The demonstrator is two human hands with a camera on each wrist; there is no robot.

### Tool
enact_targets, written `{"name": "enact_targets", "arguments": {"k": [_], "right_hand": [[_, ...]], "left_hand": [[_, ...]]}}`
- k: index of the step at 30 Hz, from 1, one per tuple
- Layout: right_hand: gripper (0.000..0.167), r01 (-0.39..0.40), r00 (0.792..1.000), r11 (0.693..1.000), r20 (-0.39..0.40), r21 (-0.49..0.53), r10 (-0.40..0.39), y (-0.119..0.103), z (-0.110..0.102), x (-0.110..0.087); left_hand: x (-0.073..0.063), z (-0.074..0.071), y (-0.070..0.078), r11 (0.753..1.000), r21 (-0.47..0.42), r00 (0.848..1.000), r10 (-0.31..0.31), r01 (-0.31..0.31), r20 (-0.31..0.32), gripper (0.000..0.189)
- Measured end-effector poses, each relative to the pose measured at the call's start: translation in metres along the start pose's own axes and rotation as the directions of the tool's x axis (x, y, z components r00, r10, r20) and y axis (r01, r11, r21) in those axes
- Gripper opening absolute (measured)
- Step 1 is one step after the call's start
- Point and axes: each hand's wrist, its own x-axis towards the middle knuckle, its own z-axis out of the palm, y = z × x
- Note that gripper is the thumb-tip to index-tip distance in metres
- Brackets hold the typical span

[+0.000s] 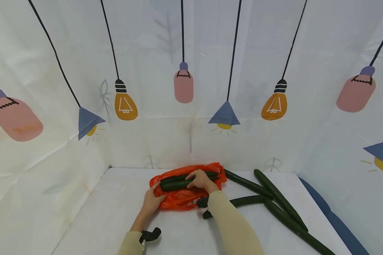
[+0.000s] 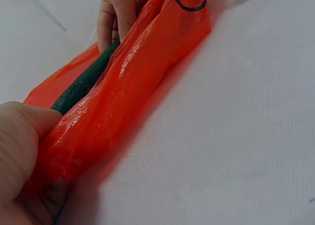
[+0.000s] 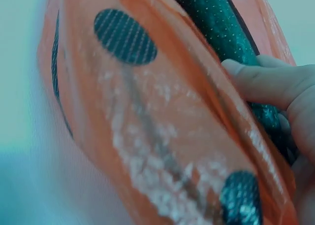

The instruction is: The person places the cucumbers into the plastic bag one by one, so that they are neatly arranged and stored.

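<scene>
A red plastic bag (image 1: 182, 200) lies at the back middle of the white table with two dark green cucumbers (image 1: 175, 185) in its opening. My left hand (image 1: 152, 202) holds the bag's left end; in the left wrist view its thumb (image 2: 42, 117) is on the edge and fingers are partly hidden beneath. Reaching in from the right, my right hand (image 1: 201, 180) grips the nearer cucumber. The right wrist view shows thumb and fingers on either side of that cucumber (image 3: 221, 25), beside the bag's wall (image 3: 162, 112).
Several long cucumbers (image 1: 284, 200) lie crossed on the right of the table (image 1: 178, 233), some ends close to the bag and right sleeve. A white curtain (image 1: 153, 141) printed with lamps encloses the back and sides.
</scene>
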Motion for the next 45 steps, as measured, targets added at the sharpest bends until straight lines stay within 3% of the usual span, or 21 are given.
{"name": "enact_targets", "arguments": {"k": [12, 21, 29, 34, 39, 45], "right_hand": [[0.024, 0.069, 0.997, 0.996, -0.03, -0.06, -0.071, 0.004, 0.002, 0.0], [0.019, 0.134, 0.988, 0.991, -0.073, 0.006, -0.134, 0.003, -0.006, -0.007], [0.021, 0.268, 0.951, 0.963, -0.165, 0.015, -0.262, -0.002, -0.042, -0.026], [0.018, 0.299, 0.936, 0.954, -0.194, -0.001, -0.293, 0.0, -0.068, -0.047], [0.014, 0.275, 0.954, 0.962, -0.12, -0.004, -0.273, 0.011, -0.088, -0.069], [0.013, 0.242, 0.965, 0.97, -0.104, -0.012, -0.242, 0.029, -0.108, -0.097]], "left_hand": [[0.001, 0.0, 0.0, 1.0, 0.018, 1.0, -0.006, 0.006, -0.003, 0.065], [-0.003, 0.0, 0.0, 0.999, 0.032, 1.0, 0.0, 0.001, -0.016, 0.065], [0.001, 0.002, -0.001, 0.999, 0.033, 1.0, 0.005, -0.005, -0.013, 0.066], [0.003, 0.004, -0.004, 0.999, 0.039, 1.0, 0.013, -0.013, -0.004, 0.065], [0.002, 0.003, -0.006, 0.999, 0.04, 0.999, 0.008, -0.007, -0.035, 0.064], [0.001, 0.003, -0.005, 1.0, 0.027, 1.0, 0.006, -0.005, -0.02, 0.064]]}}
